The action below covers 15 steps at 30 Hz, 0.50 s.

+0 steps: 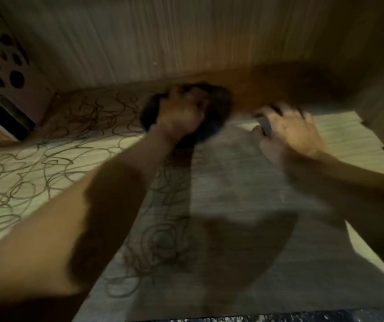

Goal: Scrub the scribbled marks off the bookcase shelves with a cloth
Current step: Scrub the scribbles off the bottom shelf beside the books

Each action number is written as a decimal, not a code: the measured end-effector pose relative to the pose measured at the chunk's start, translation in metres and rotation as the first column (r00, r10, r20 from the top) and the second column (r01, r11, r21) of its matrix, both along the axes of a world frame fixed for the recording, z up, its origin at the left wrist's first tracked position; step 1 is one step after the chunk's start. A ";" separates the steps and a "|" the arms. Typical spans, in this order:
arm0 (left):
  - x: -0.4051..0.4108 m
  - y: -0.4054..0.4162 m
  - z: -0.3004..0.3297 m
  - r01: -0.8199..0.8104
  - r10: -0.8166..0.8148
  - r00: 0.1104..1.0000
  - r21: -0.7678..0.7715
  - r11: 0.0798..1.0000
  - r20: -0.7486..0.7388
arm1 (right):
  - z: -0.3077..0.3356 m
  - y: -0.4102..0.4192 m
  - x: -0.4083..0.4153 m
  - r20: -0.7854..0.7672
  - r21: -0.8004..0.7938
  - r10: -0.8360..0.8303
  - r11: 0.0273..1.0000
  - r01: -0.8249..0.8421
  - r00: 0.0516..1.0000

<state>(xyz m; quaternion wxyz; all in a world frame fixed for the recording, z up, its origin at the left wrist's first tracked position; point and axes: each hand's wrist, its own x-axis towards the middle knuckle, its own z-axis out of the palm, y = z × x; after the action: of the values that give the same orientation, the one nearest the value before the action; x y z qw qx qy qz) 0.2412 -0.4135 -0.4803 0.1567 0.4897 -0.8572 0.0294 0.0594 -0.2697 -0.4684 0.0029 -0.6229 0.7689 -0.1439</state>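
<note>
Scrubbing is under way. At centre frame the left hand (181,110) bears down with curled fingers on a dark cloth (216,105), bunched against the back edge of the shelf (244,182). The wad looks roughly oval, its long axis running left to right along the back panel, though blur hides its outline. Looping scribbles (47,163) cover the left half of the frame and trail down the middle; the right part appears clean. The next move, I judge, calls for dragging the cloth leftward and toward the front over those loops, with firm pressure. The right hand (286,133), right of centre, has fingers spread toward the board; it may hold something small and dark, but I cannot tell.
</note>
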 end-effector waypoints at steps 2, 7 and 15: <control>0.025 -0.053 0.008 -0.265 0.261 0.964 0.098 0.959 0.051 | -0.003 -0.008 0.000 0.018 0.051 0.010 0.999 -0.011 1.000; -0.020 0.008 0.000 0.002 -0.002 1.000 0.097 0.995 0.001 | -0.008 -0.007 -0.004 -0.017 0.105 0.016 0.994 -0.014 1.000; -0.014 -0.014 0.034 -0.218 0.225 0.974 0.229 0.949 -0.004 | -0.006 -0.010 -0.003 -0.038 0.139 -0.013 0.990 0.018 0.999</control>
<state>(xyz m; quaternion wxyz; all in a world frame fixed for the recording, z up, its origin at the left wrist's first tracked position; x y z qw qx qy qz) 0.2271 -0.4273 -0.4464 0.1082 0.5977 -0.7922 -0.0588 0.0563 -0.2795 -0.4741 0.0311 -0.6179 0.7817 -0.0784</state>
